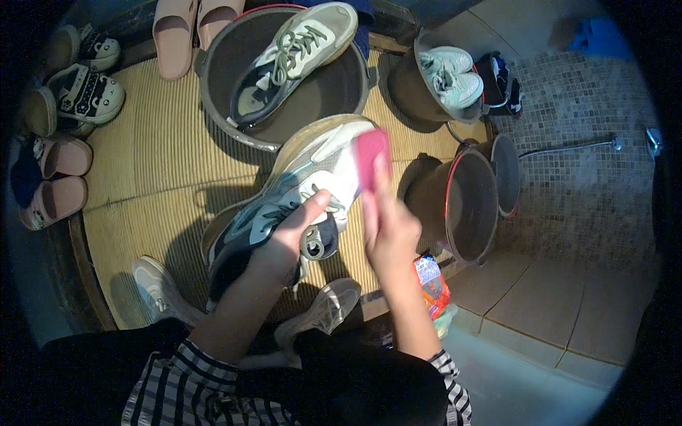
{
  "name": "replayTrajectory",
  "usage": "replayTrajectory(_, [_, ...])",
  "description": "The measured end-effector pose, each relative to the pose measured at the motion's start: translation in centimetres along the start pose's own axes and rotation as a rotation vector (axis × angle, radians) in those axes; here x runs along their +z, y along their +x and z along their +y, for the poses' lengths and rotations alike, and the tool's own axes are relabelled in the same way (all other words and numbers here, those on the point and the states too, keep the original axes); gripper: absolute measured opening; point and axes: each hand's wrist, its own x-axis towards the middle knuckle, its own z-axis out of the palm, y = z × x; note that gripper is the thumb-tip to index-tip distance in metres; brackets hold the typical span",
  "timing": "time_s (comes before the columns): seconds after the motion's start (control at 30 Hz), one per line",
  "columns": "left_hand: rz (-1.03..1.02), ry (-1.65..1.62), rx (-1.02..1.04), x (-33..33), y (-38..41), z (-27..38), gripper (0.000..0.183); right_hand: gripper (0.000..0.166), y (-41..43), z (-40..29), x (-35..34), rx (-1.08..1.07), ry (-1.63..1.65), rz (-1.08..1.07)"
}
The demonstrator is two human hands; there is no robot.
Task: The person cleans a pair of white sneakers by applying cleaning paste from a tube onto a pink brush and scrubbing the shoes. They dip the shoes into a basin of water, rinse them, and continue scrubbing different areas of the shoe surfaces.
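A white and grey sneaker (326,154) with dark laces is gripped by my left hand (293,223), the thumb over its tongue and laces. The toe points up and to the right. My right hand (391,223) holds a pink brush (372,152), blurred, against the toe's right side; its bristles are hidden. Just beyond, a matching sneaker (298,58) rests across the rim of a large dark basin (213,101). Some water seems to lie in the basin's bottom.
Pink slippers (176,42) and patterned clogs (88,96) line the left side of a ribbed mat (144,133). At right stand a bucket (413,88) holding pale sneakers (453,77), another bucket (434,205) and a grey one (506,175). A red packet (434,290) lies near my right forearm.
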Motion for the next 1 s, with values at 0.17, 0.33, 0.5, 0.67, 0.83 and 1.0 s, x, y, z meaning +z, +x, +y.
replayTrajectory(0.17, [-0.271,-0.162,-0.134,-1.4,0.6,1.3,0.041,0.056,-3.1,-1.0,-1.0,-0.058,0.256,-0.148])
replayTrajectory(0.33, [-0.236,0.093,0.089,-1.5,0.1,-0.8,0.041,0.055,1.0,-0.5,-1.4,0.003,0.062,-0.042])
replayTrajectory(0.5, [-0.026,-0.116,-0.066,1.6,-2.8,3.1,0.035,0.051,3.2,-0.8,-3.5,0.072,0.425,-0.007])
replayTrajectory(0.67, [-0.181,-0.261,-0.252,-0.4,-2.5,1.9,0.024,0.048,0.1,1.7,-4.7,0.350,0.777,0.018])
replayTrajectory(0.83, [-0.234,-0.395,-0.374,0.5,-3.3,2.3,0.014,0.046,-2.1,2.1,-6.0,0.410,0.801,0.047])
replayTrajectory(1.0, [-0.370,-0.294,-0.279,0.0,-3.7,2.5,0.017,0.046,-4.5,2.8,-6.9,0.248,0.545,0.021])
